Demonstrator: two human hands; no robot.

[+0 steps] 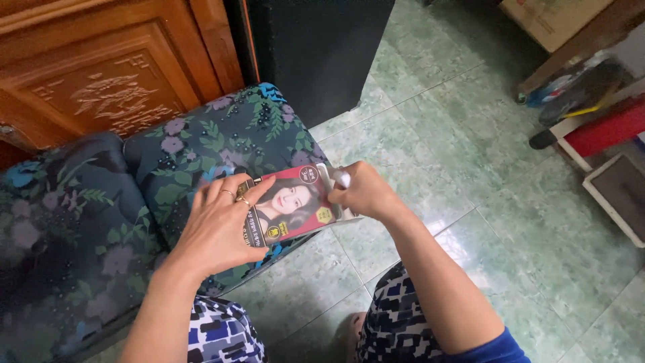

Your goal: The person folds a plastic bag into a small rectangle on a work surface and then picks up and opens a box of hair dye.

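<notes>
Taking the small red box (pixel 292 212) as your landmark: far to its left, a carved wooden panel (pixel 101 74) is rising behind the floral cushion (pixel 222 144), which is lying just under and behind the box. Your left hand (pixel 218 228) is gripping the box's left end, fingers curled over its front. Your right hand (pixel 363 191) is pinching closed on the flap at the box's right end. Beyond, right of the box, green floor tiles (pixel 470 154) are spreading out.
</notes>
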